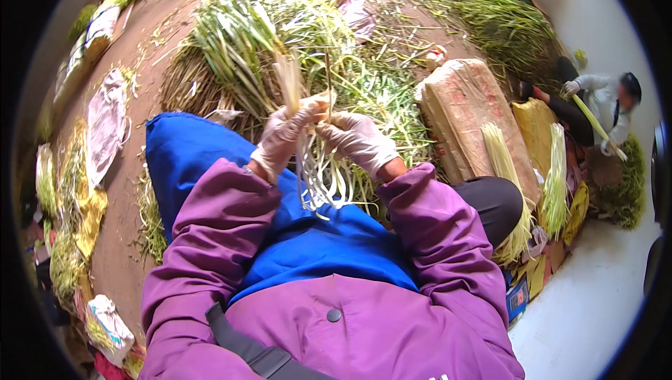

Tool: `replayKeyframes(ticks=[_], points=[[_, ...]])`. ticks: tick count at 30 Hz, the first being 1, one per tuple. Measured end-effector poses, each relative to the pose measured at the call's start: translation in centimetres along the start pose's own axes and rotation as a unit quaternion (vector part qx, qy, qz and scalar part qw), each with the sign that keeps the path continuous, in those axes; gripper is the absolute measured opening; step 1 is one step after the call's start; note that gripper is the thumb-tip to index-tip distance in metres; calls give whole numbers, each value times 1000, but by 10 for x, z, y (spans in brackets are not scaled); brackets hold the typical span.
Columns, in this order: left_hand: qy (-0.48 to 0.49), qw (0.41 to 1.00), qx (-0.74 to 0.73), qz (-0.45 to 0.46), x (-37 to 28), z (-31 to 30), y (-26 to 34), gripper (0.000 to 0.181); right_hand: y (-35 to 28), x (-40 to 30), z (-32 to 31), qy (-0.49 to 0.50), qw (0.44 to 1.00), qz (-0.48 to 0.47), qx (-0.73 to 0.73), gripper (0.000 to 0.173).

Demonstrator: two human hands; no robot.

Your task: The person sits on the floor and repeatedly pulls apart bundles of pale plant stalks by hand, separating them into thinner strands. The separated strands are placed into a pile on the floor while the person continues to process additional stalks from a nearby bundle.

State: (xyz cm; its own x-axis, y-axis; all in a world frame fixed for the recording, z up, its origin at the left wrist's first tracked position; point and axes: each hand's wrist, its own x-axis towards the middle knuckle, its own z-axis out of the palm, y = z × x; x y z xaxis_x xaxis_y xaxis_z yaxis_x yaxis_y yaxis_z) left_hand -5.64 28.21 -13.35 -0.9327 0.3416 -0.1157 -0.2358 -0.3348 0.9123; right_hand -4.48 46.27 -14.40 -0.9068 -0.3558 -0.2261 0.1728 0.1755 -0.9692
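Note:
My left hand (283,130), in a whitish glove, grips a pale stalk (288,83) that is blurred at its upper end. Close beside it, my right hand (359,141) is gloved too, its fingertips pinched around a thin dark rod (328,83) that points away from me. Whether this rod is a tool or a stem I cannot tell. Pale peeled strips (325,183) dangle in loops below the hands, over the blue apron (325,243) on my lap. Just past my left hand lies a heap of long green-leaved stalks (231,49).
Cut green leaves (378,96) litter the ground ahead. To the right is a brown paper-wrapped bundle (467,112) with pale stripped stalks (504,170) resting against it. A co-worker (609,102) holds stalks farther right. A pink cloth (107,123) lies at left.

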Motion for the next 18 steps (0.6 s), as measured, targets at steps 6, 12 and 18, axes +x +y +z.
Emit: replayKeyframes(ticks=[6, 12, 18], points=[[-28, 992, -92, -81, -1, -9, -4, 51, -23, 6, 11, -98, 993, 44, 56, 23], [29, 988, -118, -99, -1, -11, -5, 32, -44, 9, -15, 94, 992, -77, -31, 23], [13, 984, -111, -138, -3, 1, -5, 30, -37, 14, -8, 37, 995, -92, -4, 22]])
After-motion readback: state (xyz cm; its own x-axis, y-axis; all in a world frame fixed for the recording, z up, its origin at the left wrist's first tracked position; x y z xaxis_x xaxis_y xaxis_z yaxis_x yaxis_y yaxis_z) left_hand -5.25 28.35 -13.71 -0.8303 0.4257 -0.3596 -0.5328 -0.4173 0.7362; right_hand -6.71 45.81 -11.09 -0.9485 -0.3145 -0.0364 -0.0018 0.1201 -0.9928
